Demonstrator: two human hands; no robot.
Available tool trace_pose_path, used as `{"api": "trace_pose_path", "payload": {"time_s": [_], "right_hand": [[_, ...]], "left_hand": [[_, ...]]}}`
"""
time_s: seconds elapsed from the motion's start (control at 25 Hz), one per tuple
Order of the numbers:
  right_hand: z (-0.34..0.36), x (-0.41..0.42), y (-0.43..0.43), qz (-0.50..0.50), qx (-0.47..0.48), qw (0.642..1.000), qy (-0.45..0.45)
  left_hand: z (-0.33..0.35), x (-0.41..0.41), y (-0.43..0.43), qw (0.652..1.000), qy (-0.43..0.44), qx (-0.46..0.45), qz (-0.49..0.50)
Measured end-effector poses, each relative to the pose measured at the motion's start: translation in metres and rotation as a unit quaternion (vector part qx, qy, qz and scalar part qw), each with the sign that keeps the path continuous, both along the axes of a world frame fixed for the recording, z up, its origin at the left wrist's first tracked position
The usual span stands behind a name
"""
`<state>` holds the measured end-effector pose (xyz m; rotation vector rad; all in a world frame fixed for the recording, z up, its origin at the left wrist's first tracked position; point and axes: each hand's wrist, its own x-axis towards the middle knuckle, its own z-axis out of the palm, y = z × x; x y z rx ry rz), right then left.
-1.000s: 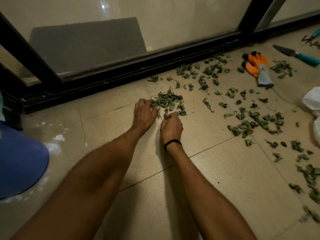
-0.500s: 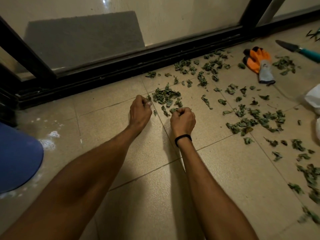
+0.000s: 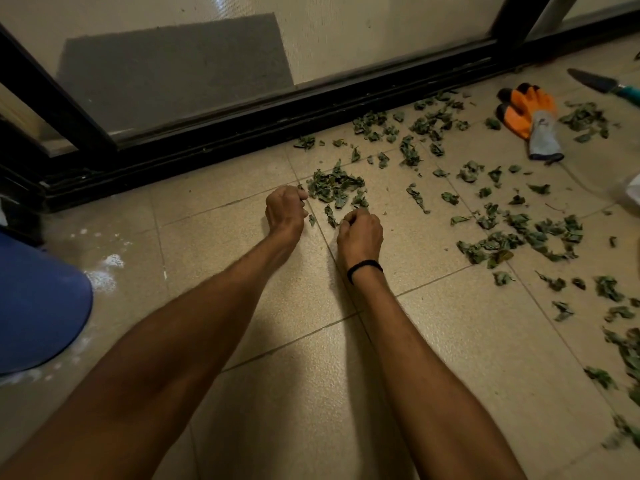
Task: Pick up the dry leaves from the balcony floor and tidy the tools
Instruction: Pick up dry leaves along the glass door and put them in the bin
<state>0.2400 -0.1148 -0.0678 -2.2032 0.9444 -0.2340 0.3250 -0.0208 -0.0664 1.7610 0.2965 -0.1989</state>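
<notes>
Gathering the dry leaves (image 3: 335,189) into a small heap on the tiles

Your left hand (image 3: 285,211) is curled tight at the heap's left edge, and you cannot tell whether anything is inside it. Your right hand (image 3: 360,233), at the heap's near edge, pinches a few leaves in its curled fingertips. Many more leaves lie scattered to the right and far along the door track (image 3: 277,123), around the orange glove (image 3: 530,112) and the trowel (image 3: 595,81). They look featherlight, curled and brittle, likely to crumble if squeezed, so scoop under the heap from both sides with cupped palms
</notes>
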Motion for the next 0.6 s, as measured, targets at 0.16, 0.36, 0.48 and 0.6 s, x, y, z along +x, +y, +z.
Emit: {"api": "trace_pose_path", "payload": {"time_s": [0.16,0.36,0.48,0.6], "right_hand": [[0.002,0.000,0.001,-0.049,0.073,0.995,-0.044],[0.012,0.003,-0.003,-0.111,0.238,0.960,-0.093],[0.015,0.002,-0.004,-0.165,0.324,0.923,-0.128],[0.012,0.005,-0.002,-0.134,0.262,0.949,-0.111]], "left_hand": [[-0.003,-0.006,-0.001,0.995,-0.029,0.081,-0.043],[-0.006,-0.016,0.010,0.973,-0.088,0.180,-0.119],[0.000,-0.015,0.015,0.974,-0.085,0.179,-0.111],[-0.001,-0.017,0.023,0.945,-0.146,0.231,-0.178]]}}
